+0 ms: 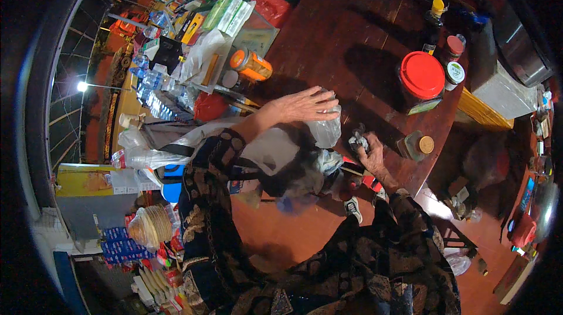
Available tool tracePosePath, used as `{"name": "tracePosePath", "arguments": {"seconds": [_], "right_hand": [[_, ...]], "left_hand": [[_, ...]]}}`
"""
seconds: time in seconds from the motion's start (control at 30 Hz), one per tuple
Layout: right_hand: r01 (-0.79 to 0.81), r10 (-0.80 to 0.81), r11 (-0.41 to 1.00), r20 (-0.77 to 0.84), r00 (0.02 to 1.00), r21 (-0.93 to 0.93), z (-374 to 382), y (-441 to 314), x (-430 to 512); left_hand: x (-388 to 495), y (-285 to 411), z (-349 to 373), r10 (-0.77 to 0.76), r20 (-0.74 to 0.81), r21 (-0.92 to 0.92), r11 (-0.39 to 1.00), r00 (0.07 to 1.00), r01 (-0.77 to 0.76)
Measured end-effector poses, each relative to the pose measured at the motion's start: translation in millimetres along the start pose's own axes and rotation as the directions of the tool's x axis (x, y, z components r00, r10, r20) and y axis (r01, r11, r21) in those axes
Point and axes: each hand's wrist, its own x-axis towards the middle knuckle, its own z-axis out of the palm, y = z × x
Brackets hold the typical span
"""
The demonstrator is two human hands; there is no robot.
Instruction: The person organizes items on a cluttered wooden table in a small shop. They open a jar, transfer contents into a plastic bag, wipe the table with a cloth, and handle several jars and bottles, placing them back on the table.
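Observation:
My left hand [305,106] reaches over the dark red wooden table [325,20] and lies across a translucent plastic container or bag [326,130], with the fingers curved around its upper part. Whether anything is inside it is unclear. In my right hand [374,156], near the table's front edge, is a crumpled grey-white wad [358,140], perhaps cloth or plastic. A small glass jar with a tan lid [425,144] stands right of that hand. Farther back is a large jar with a red lid [422,75].
A dark bottle with a yellow cap [436,9] and small jars [455,71] stand at the table's right. An orange-labelled jar [250,65] lies tilted at the left beside boxes [226,16] and plastic bags [149,143]. Below, tiled floor [281,231] shows.

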Motion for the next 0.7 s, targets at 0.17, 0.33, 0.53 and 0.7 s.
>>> {"name": "tracePosePath", "arguments": {"seconds": [0.17, 0.33, 0.53, 0.7], "right_hand": [[-0.007, 0.007, 1.0, -0.041, 0.999, 0.016, 9, 4, -5], [-0.022, 0.022, 1.0, -0.066, 0.998, 0.0, 9, 6, -4], [-0.053, 0.052, 0.999, -0.063, 0.997, -0.011, 0, -5, 1], [-0.03, 0.029, 0.998, -0.008, 1.0, -0.053, 1, 2, 1]], "left_hand": [[5, -12, -4, 0.049, 0.073, -0.154, 0.987, 0.996, -0.037], [-6, -22, 6, -0.288, 0.009, -0.367, 0.89, 0.958, 0.271], [-30, -96, 22, -0.713, 0.297, -0.598, 0.379, 0.634, 0.706], [-73, -181, 77, -0.806, 0.43, -0.521, 0.146, 0.407, 0.841]]}}
